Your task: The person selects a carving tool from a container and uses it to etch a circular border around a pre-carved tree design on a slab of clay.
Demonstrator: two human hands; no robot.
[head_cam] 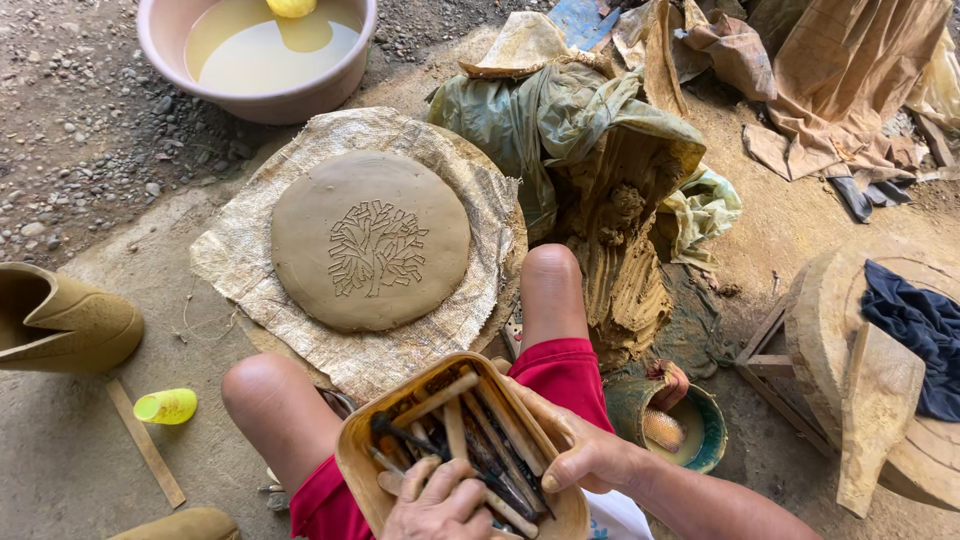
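R hand (585, 450) fingers gripping tool tray (360, 455) rim, L hand (440, 505) fingers curled among tools (470, 435), clay disc (370, 240) ahead

Soft even daylight, faint shadows, sharp focus throughout, mild glare on basin water (262, 55), slight wide-angle edge bending

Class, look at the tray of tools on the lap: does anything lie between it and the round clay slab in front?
Nothing visible does. From the wooden tray, between the knees, only woven sacking leads to the clay slab.
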